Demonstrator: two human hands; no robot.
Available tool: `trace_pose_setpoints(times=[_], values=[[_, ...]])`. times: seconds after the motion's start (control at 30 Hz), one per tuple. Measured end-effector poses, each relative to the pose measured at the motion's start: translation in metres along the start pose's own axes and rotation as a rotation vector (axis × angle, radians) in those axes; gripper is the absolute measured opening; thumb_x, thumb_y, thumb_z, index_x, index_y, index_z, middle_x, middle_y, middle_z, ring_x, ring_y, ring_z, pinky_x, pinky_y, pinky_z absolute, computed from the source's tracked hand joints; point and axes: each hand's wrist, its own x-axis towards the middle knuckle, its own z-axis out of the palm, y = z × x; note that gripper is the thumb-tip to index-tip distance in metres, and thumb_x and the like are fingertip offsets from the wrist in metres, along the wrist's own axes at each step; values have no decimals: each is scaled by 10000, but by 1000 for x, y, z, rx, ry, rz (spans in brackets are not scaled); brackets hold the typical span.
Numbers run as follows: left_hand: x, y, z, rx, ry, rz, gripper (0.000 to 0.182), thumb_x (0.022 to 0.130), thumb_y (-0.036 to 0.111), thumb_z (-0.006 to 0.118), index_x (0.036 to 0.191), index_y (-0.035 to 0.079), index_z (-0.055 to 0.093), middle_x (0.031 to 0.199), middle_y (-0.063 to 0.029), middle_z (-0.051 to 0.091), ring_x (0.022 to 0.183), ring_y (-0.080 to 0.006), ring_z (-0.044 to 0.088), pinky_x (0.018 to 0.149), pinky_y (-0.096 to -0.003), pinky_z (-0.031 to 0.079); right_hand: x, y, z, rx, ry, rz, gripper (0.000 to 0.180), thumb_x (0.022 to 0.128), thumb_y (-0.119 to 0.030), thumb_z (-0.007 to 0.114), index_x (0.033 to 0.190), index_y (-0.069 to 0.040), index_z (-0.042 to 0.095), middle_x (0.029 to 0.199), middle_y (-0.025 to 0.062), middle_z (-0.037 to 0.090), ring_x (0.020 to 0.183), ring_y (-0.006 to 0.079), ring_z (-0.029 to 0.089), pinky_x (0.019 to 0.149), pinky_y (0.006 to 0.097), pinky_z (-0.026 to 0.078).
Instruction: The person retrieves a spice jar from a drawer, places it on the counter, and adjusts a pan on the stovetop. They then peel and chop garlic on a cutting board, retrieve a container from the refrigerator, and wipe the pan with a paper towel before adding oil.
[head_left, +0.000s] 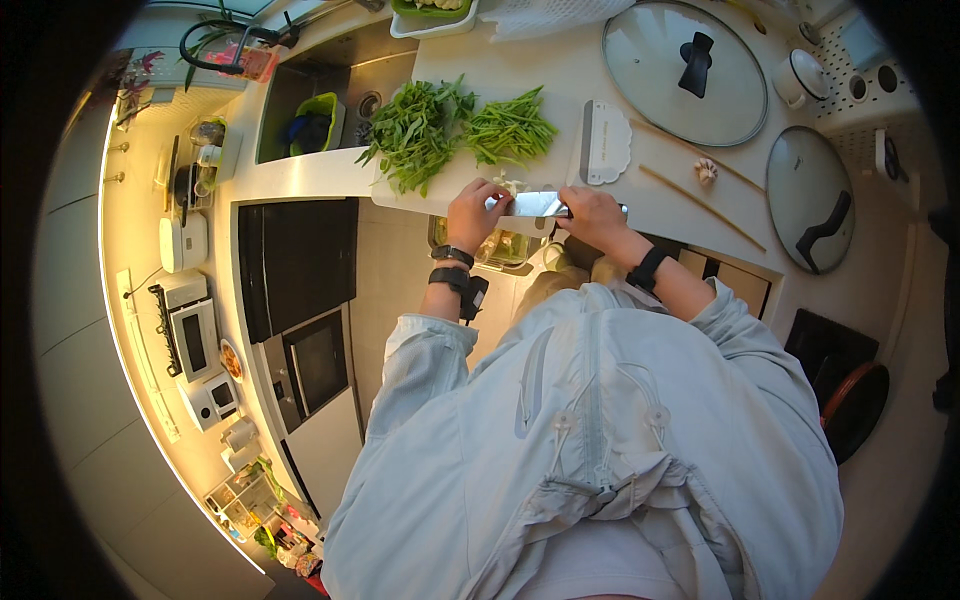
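Note:
My right hand grips the dark handle of a kitchen knife, its broad blade pointing left. At the blade's far end, my left hand pinches it between thumb and fingers. Just beyond the blade, a small heap of chopped pale pieces, seemingly garlic, lies on a white cutting board. Farther back on the board are a pile of leafy greens and, to its right, a pile of cut green stems. A white scraper with a scalloped edge rests right of the stems.
Two wooden chopsticks and a garlic bulb lie to the right, near two glass lids. The sink at the left holds a green basket. Below the counter edge, an open drawer or bin holds food scraps.

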Motion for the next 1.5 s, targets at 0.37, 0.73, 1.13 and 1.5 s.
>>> trace_pose_setpoints(times=[0.37,0.73,1.13,1.5], values=[[7,15,20,13,-12,5,104,819,207,706,859,114,681,829,-38,643,722,-219,631,612,-328,489,-15,6,-4,-23,11,-12,271,739,-222,720,902,-76,560,819,108,614,787,324,621,665,426,505],[11,-27,20,93,85,-35,177,889,153,593,1030,71,662,1032,-114,638,986,-310,576,844,-400,480,-95,22,-83,27,184,372,295,751,-280,771,864,-69,600,760,133,636,693,327,620,606,380,500],[-9,11,11,231,259,117,252,850,117,656,1096,71,635,1061,-133,620,1006,-311,568,862,-414,458,14,55,-43,201,527,438,308,816,-269,709,935,-37,544,845,161,616,777,354,613,651,434,490],[-61,36,7,284,165,43,311,799,72,684,1106,119,671,845,-19,673,819,-234,598,728,-379,452,97,108,-12,-27,519,396,379,826,-303,687,1011,2,558,1005,193,601,929,376,596,778,460,501]])
